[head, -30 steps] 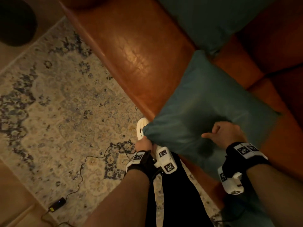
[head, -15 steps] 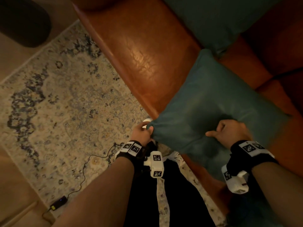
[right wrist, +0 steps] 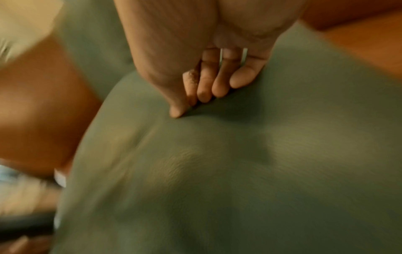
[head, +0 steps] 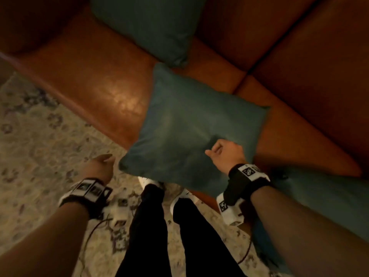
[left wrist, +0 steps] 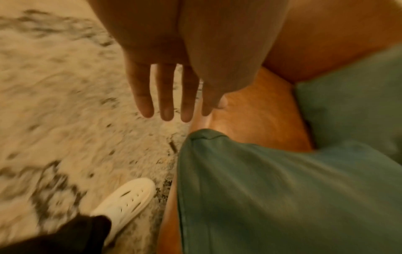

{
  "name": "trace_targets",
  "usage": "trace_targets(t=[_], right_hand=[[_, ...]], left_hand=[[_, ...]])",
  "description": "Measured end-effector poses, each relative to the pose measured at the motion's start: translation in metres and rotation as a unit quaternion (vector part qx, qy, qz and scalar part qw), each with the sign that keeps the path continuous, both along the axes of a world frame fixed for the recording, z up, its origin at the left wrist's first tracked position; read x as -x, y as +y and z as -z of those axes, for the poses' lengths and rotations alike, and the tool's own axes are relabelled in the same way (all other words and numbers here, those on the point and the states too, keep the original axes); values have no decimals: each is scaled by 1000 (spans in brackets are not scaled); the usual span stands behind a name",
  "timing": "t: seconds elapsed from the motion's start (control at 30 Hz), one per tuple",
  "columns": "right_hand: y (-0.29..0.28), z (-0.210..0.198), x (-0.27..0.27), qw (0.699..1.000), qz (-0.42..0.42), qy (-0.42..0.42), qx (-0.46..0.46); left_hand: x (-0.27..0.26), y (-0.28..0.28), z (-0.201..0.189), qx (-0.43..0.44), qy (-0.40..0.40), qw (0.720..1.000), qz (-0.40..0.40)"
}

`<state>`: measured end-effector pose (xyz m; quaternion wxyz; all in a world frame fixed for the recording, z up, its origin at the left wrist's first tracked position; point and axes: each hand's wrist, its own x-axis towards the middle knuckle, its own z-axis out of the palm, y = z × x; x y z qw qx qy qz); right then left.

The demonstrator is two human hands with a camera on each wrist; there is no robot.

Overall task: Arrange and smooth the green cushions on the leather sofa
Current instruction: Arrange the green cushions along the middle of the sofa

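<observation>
A green cushion (head: 195, 128) lies tilted over the front edge of the brown leather sofa (head: 99, 76). My right hand (head: 223, 151) grips its near side, with curled fingers (right wrist: 204, 86) and thumb pinching a fold of the cushion (right wrist: 217, 163). Just left of the near-left corner, my left hand (head: 100, 165) hangs off the cushion. In the left wrist view its fingers (left wrist: 166, 103) are straight over the rug and hold nothing, above the cushion's corner (left wrist: 200, 137). A second green cushion (head: 153, 25) leans at the sofa's back. A third (head: 323, 198) lies under my right forearm.
A patterned rug (head: 36, 140) covers the floor in front of the sofa. My legs in dark trousers and white shoes (head: 149, 181) stand at the sofa's edge. A thin cable (head: 93, 232) runs across the rug by my left wrist.
My left hand has let go of the cushion's near-left corner and drawn away to the left with fingers straightened. The right hand keeps its grip.
</observation>
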<state>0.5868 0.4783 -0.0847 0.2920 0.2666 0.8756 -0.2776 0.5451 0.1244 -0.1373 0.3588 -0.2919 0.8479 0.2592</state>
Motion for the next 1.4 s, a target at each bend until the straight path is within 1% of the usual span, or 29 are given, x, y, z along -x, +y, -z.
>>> trace_targets(t=[0.07, 0.17, 0.23, 0.27, 0.3, 0.33, 0.4, 0.47, 0.53, 0.6, 0.63, 0.7, 0.73, 0.77, 0.83, 0.93, 0.97, 1.0, 1.03, 1.07, 1.1, 1.13, 1.17, 1.2, 1.23, 1.27, 1.3, 1.33, 1.4], right_hand=[[18, -1, -30, 996, 87, 14, 25], [41, 4, -89, 975, 217, 44, 20], [49, 11, -130, 954, 296, 36, 6], [52, 18, -150, 942, 334, 13, 11], [52, 26, -167, 930, 366, -24, 22], [52, 35, -181, 918, 390, -65, 36], [46, 60, -205, 874, 462, -101, 113], [35, 78, -210, 812, 541, -79, 205], [27, 87, -199, 780, 581, -20, 234], [22, 97, -183, 780, 588, 19, 213], [20, 103, -177, 776, 598, 16, 202], [16, 124, -170, 751, 628, 16, 202], [13, 130, -168, 747, 631, 4, 209], [10, 128, -164, 737, 633, -6, 237], [8, 140, -166, 748, 603, -44, 274], [10, 158, -166, 710, 608, -80, 346], [12, 160, -166, 715, 606, -78, 340], [10, 191, -175, 720, 605, -61, 334], [11, 199, -178, 724, 606, -37, 327], [10, 181, -177, 725, 614, -32, 311], [9, 148, -170, 714, 632, -18, 302], [7, 132, -171, 700, 658, 1, 278], [3, 118, -174, 673, 701, 32, 235], [-5, 107, -179, 620, 756, 80, 193], [-16, 103, -189, 558, 805, 106, 169], [-28, 100, -200, 482, 853, 125, 159], [-40, 98, -209, 418, 883, 126, 171], [-52, 103, -218, 371, 902, 122, 187], [-55, 104, -224, 371, 886, 82, 267]], left_hand=[[12, 24, -24, 48, 74, 983, 159], [22, 83, -53, 8, 211, 921, 326], [27, 125, -59, -10, 229, 876, 424], [29, 148, -61, -3, 214, 862, 459], [30, 168, -61, 8, 178, 860, 478], [31, 187, -60, 16, 135, 862, 488], [30, 211, -55, 47, 48, 865, 497], [32, 222, -48, 83, 7, 859, 505], [33, 222, -44, 87, 4, 855, 510], [35, 216, -41, 89, 7, 852, 515], [35, 212, -40, 87, 9, 852, 516], [36, 207, -36, 82, 20, 851, 518], [37, 206, -35, 79, 25, 852, 518], [37, 207, -34, 78, 28, 851, 518], [38, 209, -33, 80, 34, 846, 527], [37, 210, -31, 99, 29, 833, 543], [38, 211, -29, 102, 31, 831, 546], [39, 212, -27, 101, 32, 831, 546], [41, 213, -26, 98, 30, 832, 545], [43, 214, -26, 93, 25, 833, 544], [45, 215, -26, 88, 19, 835, 543], [46, 214, -27, 82, 13, 836, 543], [47, 214, -28, 76, 10, 835, 545], [46, 213, -28, 71, 8, 833, 548], [45, 213, -28, 70, 7, 830, 554], [43, 213, -26, 75, 7, 825, 560], [42, 213, -25, 82, 7, 823, 563], [40, 213, -24, 90, 7, 821, 564], [41, 215, -22, 99, 11, 816, 569]])
